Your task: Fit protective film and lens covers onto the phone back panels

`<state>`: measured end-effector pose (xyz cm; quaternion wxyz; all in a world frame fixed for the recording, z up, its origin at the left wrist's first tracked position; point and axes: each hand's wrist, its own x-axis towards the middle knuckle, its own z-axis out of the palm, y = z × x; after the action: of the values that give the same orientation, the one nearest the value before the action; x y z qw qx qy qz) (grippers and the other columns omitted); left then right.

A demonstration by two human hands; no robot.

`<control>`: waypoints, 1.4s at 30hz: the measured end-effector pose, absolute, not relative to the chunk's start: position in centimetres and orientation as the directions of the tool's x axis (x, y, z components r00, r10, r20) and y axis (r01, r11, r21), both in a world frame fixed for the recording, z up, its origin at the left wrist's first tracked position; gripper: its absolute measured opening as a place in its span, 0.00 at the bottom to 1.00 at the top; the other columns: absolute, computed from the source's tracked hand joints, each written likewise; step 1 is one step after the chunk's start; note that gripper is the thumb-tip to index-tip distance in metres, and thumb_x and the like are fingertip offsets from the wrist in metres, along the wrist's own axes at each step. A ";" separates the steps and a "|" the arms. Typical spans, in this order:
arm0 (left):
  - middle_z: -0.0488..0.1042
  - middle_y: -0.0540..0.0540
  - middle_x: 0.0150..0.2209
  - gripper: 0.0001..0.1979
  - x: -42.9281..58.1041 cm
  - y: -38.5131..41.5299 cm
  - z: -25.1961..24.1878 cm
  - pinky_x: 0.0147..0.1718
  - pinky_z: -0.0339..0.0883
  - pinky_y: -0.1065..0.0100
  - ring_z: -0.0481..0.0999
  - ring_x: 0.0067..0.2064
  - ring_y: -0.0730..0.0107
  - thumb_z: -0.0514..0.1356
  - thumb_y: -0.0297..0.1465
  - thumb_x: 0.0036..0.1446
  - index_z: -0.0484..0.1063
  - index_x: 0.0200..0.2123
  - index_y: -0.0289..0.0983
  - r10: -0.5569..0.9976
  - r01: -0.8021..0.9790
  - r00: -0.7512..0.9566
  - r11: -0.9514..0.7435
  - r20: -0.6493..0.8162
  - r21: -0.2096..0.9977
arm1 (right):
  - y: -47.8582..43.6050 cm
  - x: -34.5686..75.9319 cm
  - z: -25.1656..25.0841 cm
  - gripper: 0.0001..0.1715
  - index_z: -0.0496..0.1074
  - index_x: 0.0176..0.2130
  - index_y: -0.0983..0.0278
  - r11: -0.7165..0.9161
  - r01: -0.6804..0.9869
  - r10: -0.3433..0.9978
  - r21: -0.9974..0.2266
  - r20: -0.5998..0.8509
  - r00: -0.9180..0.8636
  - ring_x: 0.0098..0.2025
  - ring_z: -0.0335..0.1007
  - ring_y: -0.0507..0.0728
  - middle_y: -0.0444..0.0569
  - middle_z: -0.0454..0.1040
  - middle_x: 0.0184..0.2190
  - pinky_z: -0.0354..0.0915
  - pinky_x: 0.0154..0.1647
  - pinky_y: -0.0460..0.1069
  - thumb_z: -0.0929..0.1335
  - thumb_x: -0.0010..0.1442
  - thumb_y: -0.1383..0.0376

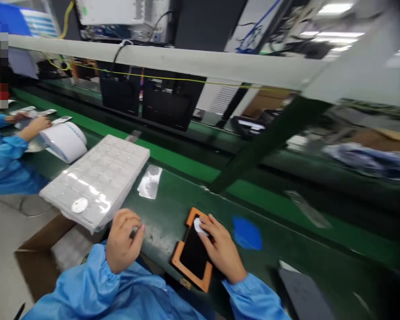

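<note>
My right hand point(222, 249) has its fingertips on a white round piece point(200, 226), pressed against the upper end of a black phone-sized panel point(194, 254). That panel lies within an orange-and-black holder point(203, 284) on the green bench. Off to the holder's left, my left hand point(125, 242) is raised, its fingers curled in and the thumb near the index finger; nothing shows in it. A white tray point(115, 153) with many compartments under clear plastic lies beyond my left hand, bearing another white round piece point(79, 205). Silvery flat sheets point(150, 181) lie beside the tray.
A blue patch point(247, 233) lies right of the holder, and a dark flat slab point(305, 291) farther right. A slanted green post point(253, 146) rises behind. At left, a co-worker's hands point(35, 128) are near a white roll point(65, 141). A cardboard box point(36, 262) stands below.
</note>
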<state>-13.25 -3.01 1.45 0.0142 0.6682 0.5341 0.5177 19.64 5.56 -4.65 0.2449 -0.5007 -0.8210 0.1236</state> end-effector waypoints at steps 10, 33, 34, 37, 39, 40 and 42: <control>0.72 0.45 0.36 0.06 -7.8 -0.3 -2.2 0.48 0.66 0.55 0.70 0.46 0.60 0.55 0.23 0.59 0.68 0.34 0.38 0.822 0.594 0.117 -0.508 0.557 0.624 | 4.5 19.2 -4.5 0.17 0.73 0.51 0.59 0.414 0.803 0.903 -0.428 0.305 -0.303 0.66 0.58 0.65 0.51 0.72 0.57 0.57 0.63 0.67 0.63 0.66 0.58; 0.73 0.41 0.52 0.18 -1.6 4.8 -2.9 0.57 0.61 0.45 0.63 0.60 0.49 0.57 0.25 0.58 0.70 0.52 0.40 0.733 0.607 0.471 -0.674 0.491 0.422 | 0.0 17.4 -1.5 0.20 0.71 0.56 0.56 0.261 0.919 0.939 -0.297 0.301 -0.169 0.64 0.60 0.65 0.49 0.72 0.58 0.52 0.63 0.66 0.63 0.65 0.62; 0.73 0.41 0.55 0.20 -0.7 5.2 -2.6 0.57 0.60 0.43 0.60 0.62 0.46 0.57 0.25 0.57 0.69 0.54 0.40 0.724 0.612 0.511 -0.685 0.464 0.395 | -0.2 18.7 -1.2 0.19 0.72 0.54 0.57 0.240 0.925 0.933 -0.294 0.334 -0.136 0.63 0.61 0.64 0.49 0.74 0.56 0.53 0.63 0.65 0.63 0.65 0.62; 0.73 0.42 0.55 0.21 0.8 6.0 -2.5 0.54 0.60 0.41 0.57 0.63 0.42 0.58 0.27 0.57 0.71 0.54 0.42 0.720 0.631 0.573 -0.692 0.391 0.351 | -2.2 24.9 -0.9 0.19 0.72 0.52 0.62 0.063 0.975 0.895 -0.212 0.444 0.038 0.60 0.64 0.65 0.55 0.74 0.54 0.58 0.60 0.62 0.64 0.63 0.59; 0.75 0.42 0.54 0.18 0.9 6.2 -2.9 0.53 0.59 0.39 0.58 0.63 0.42 0.58 0.28 0.58 0.72 0.52 0.43 0.731 0.645 0.564 -0.680 0.384 0.348 | -4.2 29.5 -1.4 0.24 0.71 0.52 0.65 -0.171 0.981 0.864 -0.093 0.465 0.195 0.57 0.67 0.68 0.61 0.73 0.54 0.61 0.56 0.62 0.66 0.61 0.54; 0.75 0.42 0.54 0.17 0.8 6.3 -3.1 0.53 0.58 0.39 0.58 0.63 0.41 0.58 0.28 0.58 0.73 0.51 0.43 0.733 0.647 0.556 -0.677 0.392 0.349 | -5.2 31.4 -1.8 0.26 0.71 0.52 0.66 -0.287 0.957 0.848 -0.037 0.455 0.272 0.56 0.67 0.69 0.63 0.72 0.54 0.62 0.53 0.63 0.65 0.61 0.53; 0.76 0.43 0.53 0.15 0.6 6.3 -3.5 0.54 0.57 0.39 0.59 0.62 0.42 0.58 0.28 0.58 0.75 0.48 0.43 0.728 0.638 0.539 -0.681 0.423 0.359 | -6.9 33.9 -2.9 0.24 0.71 0.51 0.67 -0.370 0.927 0.863 0.062 0.392 0.318 0.52 0.69 0.68 0.64 0.73 0.53 0.63 0.49 0.61 0.64 0.62 0.54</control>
<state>0.62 6.33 -3.50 0.0808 0.8736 0.3912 0.2781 33.89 -6.92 -2.86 0.0875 -0.8071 -0.5545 -0.1829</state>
